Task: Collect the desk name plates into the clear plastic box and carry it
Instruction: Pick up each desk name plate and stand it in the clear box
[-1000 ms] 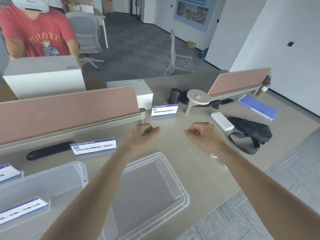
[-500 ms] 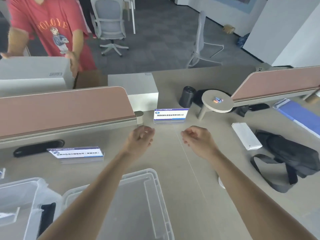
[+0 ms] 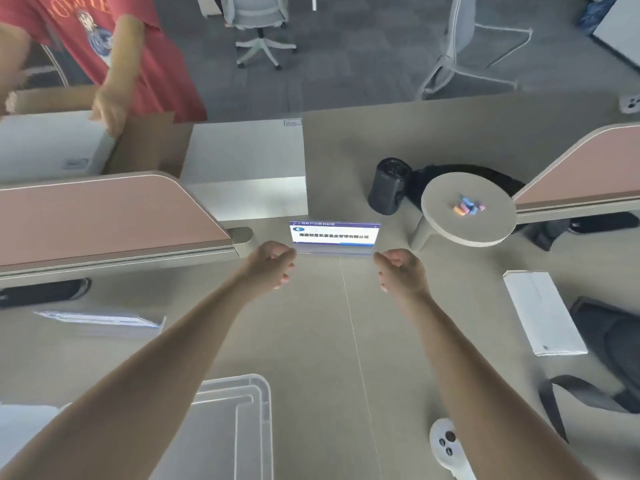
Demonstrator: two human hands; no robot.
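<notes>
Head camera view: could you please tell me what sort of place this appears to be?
Most likely an open-plan office: a long desk split by a pink divider screen, a swivel chair on grey carpet beyond, and a company name plate standing on the desk.

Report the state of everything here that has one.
Blue-and-white acrylic name plate: standing upright, untouched.
Blurred second name plate at left: on desk, uncollected.
Clear plastic lid: off, flat on desk.
Left hand: curled, empty.
Right hand: curled, empty.
</notes>
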